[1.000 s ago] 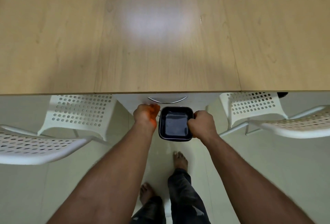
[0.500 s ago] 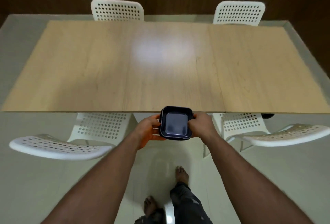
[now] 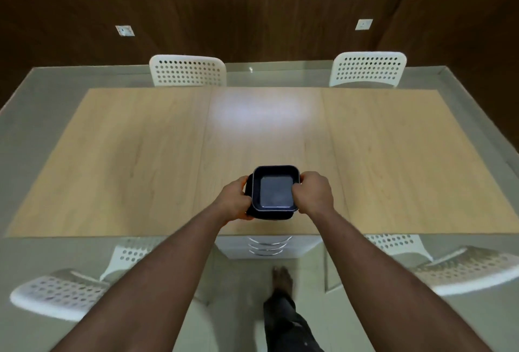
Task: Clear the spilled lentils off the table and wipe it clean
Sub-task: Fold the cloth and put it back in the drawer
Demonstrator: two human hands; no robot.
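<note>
While both hands were down below the table edge a second ago, holding the dark square container (image 3: 274,191) in front of the drawer unit (image 3: 269,246), they have now brought it up and over the near edge of the wooden table (image 3: 140,155). The left hand (image 3: 234,201) curls round the container's left side and the right hand (image 3: 314,193) grips its right rim, fingers wrapped over the wall; neither is slack. A second dark edge shows under and to the left of the rim, so this may be two nested containers or a container sitting in its lid; I cannot tell which. Whether it rests on the tabletop or hangs just above it is also unclear. Its inside looks bare.

No lentils are visible on the table from the head view; the surface shows only wood grain and a bright patch of reflected light (image 3: 258,111) near the far middle. My reading is that the container is the catch vessel for the lentils, and that the gathering step has not begun. No cloth is in view either, so the wiping is also ahead.

White perforated chairs (image 3: 187,70) stand at the far side, with others tucked at the near corners.
</note>
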